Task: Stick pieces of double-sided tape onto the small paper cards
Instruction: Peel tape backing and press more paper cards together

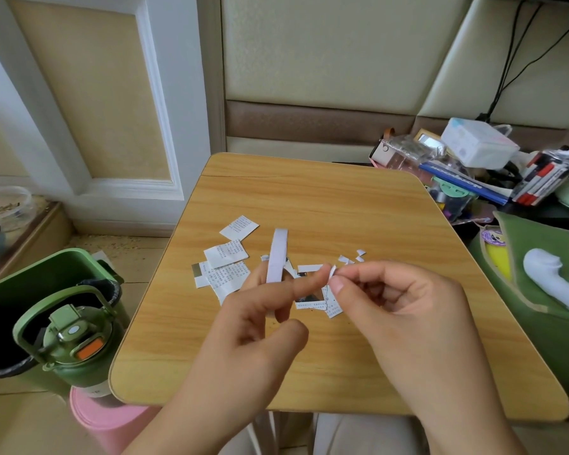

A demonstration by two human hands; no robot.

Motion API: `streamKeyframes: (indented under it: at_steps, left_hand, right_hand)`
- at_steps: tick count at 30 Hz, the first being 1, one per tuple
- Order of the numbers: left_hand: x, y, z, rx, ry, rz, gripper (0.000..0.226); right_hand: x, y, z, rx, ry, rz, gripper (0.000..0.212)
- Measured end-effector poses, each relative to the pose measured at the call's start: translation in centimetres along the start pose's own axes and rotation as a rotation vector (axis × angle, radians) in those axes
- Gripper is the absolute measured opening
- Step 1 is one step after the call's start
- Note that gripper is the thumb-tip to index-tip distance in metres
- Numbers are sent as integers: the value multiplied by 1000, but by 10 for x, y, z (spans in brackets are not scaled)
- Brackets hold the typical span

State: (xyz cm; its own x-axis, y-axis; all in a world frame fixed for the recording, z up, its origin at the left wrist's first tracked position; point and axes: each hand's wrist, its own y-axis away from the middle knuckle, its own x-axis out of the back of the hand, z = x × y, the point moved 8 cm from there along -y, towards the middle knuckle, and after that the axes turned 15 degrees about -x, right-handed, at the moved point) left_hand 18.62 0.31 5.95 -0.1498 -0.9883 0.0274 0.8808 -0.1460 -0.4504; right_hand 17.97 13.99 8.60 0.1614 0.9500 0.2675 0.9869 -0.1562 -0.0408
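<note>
Between our two hands, over the wooden table (342, 205), our right hand (404, 310) pinches a small curled bit of white tape (331, 274) btwn thumb and forefinger, other fingers loosely bent. Our left hand (260, 323) grips the tape roll (276, 254), which stands on edge w/ its white band rising above the fingers; the forefinger reaches across toward the curled bit, tip just beside it. Under the hands lie small paper cards (225, 257) w/ printed text, several overlapping left of the roll, one apart farther back (239, 226), and a couple more partly hidden beneath the fingers. Tiny white scraps (352, 257) sit on the table just beyond the right hand. Left of the table stands a green bin (30, 290) w/ a green bottle (76, 343) near it on a pink stool (105, 418). On the right, a green cushion (546, 290) and, farther back, a clutter of pens and boxes (480, 165).
</note>
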Motion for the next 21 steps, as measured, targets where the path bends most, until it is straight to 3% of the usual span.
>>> streamKeyframes:
  at_steps: [15,21]
  left_hand:
    - [-4,3,-9,81,216,-7,47]
    - [-2,2,-4,25,9,-23,50]
  right_hand:
    - [0,1,-1,25,-8,-21,14]
    - [2,1,-1,13,7,-9,20]
